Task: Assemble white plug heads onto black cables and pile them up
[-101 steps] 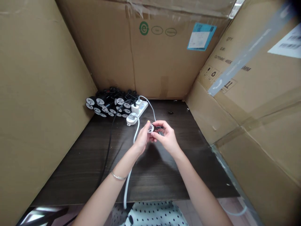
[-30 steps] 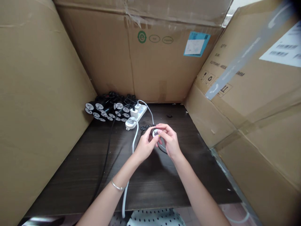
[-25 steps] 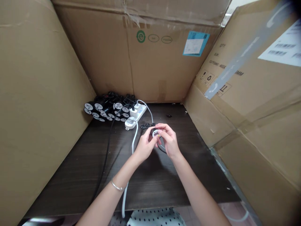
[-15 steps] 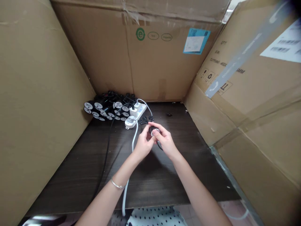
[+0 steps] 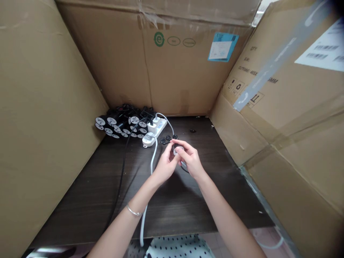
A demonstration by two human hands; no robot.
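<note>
Both my hands meet over the middle of the dark table around a black cylindrical device [image 5: 178, 151] with a pale round end face. My left hand [image 5: 166, 163] grips it from the left, its fingers curled round the side. On the right, my right hand [image 5: 191, 160] closes on it too, with the thumb on the pale face. A thin cable [image 5: 184, 167] hangs beneath the right hand. Small black clip-like parts [image 5: 165, 140] show just beyond my fingers, partly hidden by them. The far side of the device is covered by my hands.
A white power strip [image 5: 158, 129] with plugs lies behind my left hand, its white cord [image 5: 153, 157] running towards me. A pile of similar black cylinders [image 5: 120, 122] stands at the back left. Cardboard walls [image 5: 177, 82] enclose the table. A small black piece [image 5: 192, 130] lies at the back.
The device is turned slightly in my hands, and the small black parts behind them show in a different position. More of the cable is visible below my right hand.
</note>
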